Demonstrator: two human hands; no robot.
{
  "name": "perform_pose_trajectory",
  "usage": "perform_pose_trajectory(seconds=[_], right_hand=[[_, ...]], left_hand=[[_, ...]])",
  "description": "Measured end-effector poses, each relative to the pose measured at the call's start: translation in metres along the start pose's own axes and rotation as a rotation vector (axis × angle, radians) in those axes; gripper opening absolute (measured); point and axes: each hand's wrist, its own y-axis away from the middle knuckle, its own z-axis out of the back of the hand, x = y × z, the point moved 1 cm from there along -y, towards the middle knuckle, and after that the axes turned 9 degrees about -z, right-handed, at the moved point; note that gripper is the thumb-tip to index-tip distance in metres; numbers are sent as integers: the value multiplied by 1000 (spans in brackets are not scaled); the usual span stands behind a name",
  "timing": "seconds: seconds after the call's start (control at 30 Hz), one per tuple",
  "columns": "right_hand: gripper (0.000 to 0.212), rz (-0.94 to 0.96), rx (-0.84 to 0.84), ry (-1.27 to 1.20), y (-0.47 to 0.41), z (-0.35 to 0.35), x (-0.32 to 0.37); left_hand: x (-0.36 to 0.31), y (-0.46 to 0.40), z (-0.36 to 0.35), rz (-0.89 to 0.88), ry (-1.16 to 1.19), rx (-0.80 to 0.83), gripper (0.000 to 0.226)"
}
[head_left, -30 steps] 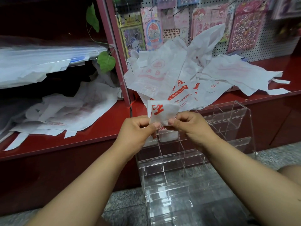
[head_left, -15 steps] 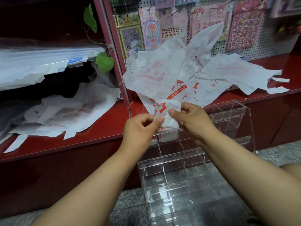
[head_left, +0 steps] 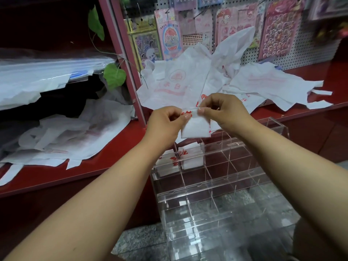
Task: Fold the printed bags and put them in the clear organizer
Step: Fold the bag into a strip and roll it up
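Forearms come in from the bottom corners and meet over the clear organizer (head_left: 222, 185), which stands on the grey stone floor just in front of the red counter (head_left: 79, 166). Its near tiers look bare; in the far tier, two cells at the left each hold folded bags (head_left: 191, 159).

Directly above those cells hangs the folded bag (head_left: 195, 127), a small white packet with red print along its upper and right edges. The left hand (head_left: 165, 125) pinches its top left corner between thumb and curled fingers; the right hand (head_left: 226, 110) pinches the top right corner the same way, a little higher. So the packet dangles below both sets of fingertips, its top edge running left to right between them, its free lower edge just over the rim of the far tier.

That is what the drop turns on, I'd say: the packet hangs over the filled cells, while the nearest open one lies to the right, on the right hand's side.

Beyond the hands, a heap of unfolded printed bags (head_left: 197, 81) sprawls across the counter, with more bags (head_left: 71, 140) on the left shelf. Sticker packs (head_left: 169, 40) hang on the pegboard behind.
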Motion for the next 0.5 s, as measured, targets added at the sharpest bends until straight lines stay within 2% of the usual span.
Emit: perform_pose_trajectory(seconds=[0.1, 0.23, 0.33, 0.5], right_hand=[[8, 28, -35, 174, -6, 8, -12], [9, 75, -64, 310, -14, 17, -32], [3, 118, -91, 411, -16, 22, -45], [3, 79, -56, 529, -17, 26, -71]], left_hand=[[7, -5, -15, 6, 4, 60, 8], [15, -18, -34, -59, -138, 59, 21], [20, -23, -48, -82, -233, 76, 16], [43, -21, -71, -16, -266, 149, 14]])
